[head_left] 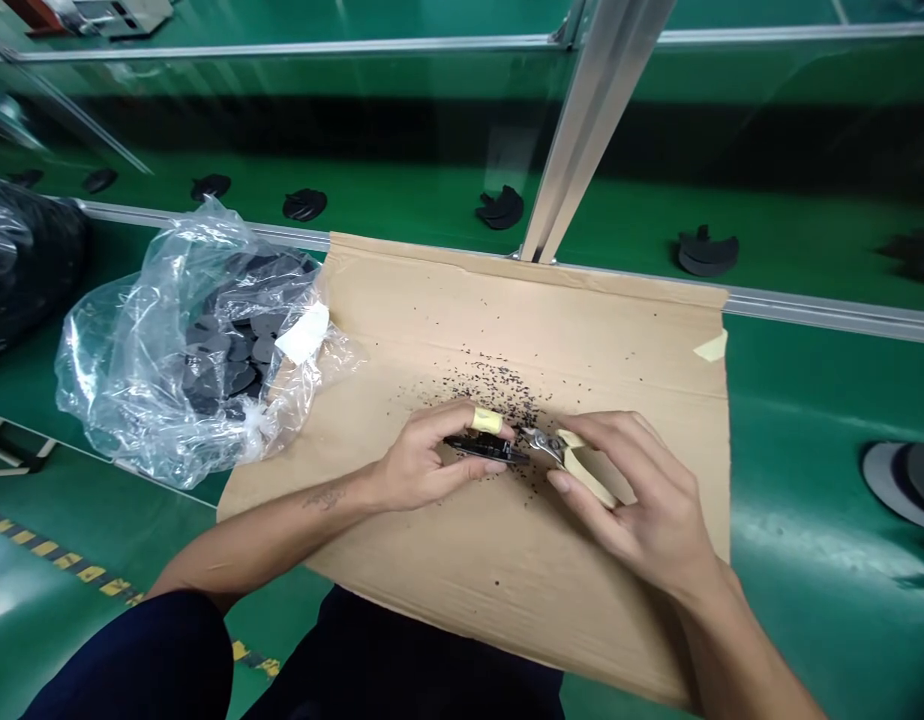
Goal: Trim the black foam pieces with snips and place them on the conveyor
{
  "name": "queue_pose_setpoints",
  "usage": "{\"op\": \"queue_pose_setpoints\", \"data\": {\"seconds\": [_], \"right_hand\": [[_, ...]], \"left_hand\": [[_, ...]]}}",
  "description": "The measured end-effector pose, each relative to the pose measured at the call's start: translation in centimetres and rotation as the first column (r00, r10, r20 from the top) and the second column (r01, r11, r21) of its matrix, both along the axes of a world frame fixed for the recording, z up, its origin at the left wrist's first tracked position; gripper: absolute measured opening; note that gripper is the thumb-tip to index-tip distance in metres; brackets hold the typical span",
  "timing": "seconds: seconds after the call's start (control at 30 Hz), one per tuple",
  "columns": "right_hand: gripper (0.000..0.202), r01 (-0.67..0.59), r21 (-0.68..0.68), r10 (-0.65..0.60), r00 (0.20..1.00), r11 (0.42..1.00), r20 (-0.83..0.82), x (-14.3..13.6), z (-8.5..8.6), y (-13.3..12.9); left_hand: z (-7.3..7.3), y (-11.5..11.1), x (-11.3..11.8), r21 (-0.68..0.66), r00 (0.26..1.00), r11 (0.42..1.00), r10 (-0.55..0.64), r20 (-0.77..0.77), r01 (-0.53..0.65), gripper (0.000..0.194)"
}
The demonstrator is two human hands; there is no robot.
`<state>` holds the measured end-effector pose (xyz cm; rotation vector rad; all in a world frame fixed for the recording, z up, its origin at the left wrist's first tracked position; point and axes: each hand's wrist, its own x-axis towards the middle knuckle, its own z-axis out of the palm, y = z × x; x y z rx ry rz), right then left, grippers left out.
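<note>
Between the thumb and fingers of my left hand (424,455) is a thin black plastic part (477,447), seen nearly edge-on; yellow tape wraps one fingertip. My right hand (649,490) is closed around a pair of nippers (582,470) with pale yellow handles. Their metal jaws point left and meet the right end of the black part, though I cannot tell whether they bite into it. Small black scraps (499,385) lie scattered beneath and behind both hands on a sheet of cardboard (447,560).
At the left, a clear plastic bag (132,340) holds many dark rounded parts (237,350). Several black curved parts (501,208) sit along the green surface beyond the metal rail. An aluminium post (597,120) rises behind the cardboard. Grey and black discs (908,485) lie at the right.
</note>
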<state>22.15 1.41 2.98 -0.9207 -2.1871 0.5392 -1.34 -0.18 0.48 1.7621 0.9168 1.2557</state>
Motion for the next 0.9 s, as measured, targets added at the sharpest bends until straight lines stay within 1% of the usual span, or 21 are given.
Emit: {"op": "queue_pose_setpoints", "data": {"seconds": [0.13, 0.33, 0.47, 0.57, 0.73, 0.9], "right_hand": [[0.036, -0.040, 0.102, 0.038, 0.999, 0.994, 0.018, 0.09, 0.15, 0.05], [0.038, -0.039, 0.155, 0.030, 0.998, 0.987, 0.060, 0.13, -0.05, 0.03], [0.036, -0.043, 0.193, 0.025, 0.995, 0.980, 0.092, 0.13, -0.16, 0.11], [0.034, -0.047, 0.187, 0.022, 0.991, 0.981, 0.134, 0.21, -0.02, 0.07], [0.036, -0.072, 0.137, 0.045, 0.979, 0.988, 0.197, 0.42, 0.27, -0.22], [0.039, -0.075, 0.155, 0.043, 0.978, 0.985, 0.202, 0.51, 0.42, -0.30]], "left_hand": [[0.03, 0.05, 0.00, 0.030, 1.000, 1.000, 0.002, -0.009, -0.002, 0.020], [0.16, 0.09, -0.13, 0.035, 0.999, 0.999, -0.015, -0.032, 0.016, 0.021], [0.08, 0.07, -0.12, 0.055, 0.999, 0.998, -0.018, -0.045, 0.021, 0.020], [-0.02, 0.02, -0.03, 0.074, 0.999, 0.997, -0.017, -0.043, 0.020, 0.020], [0.03, -0.05, 0.07, 0.095, 0.998, 0.995, -0.017, -0.060, 0.023, 0.020], [0.14, -0.13, 0.05, 0.099, 0.996, 0.994, -0.035, -0.076, 0.042, 0.019]]}}
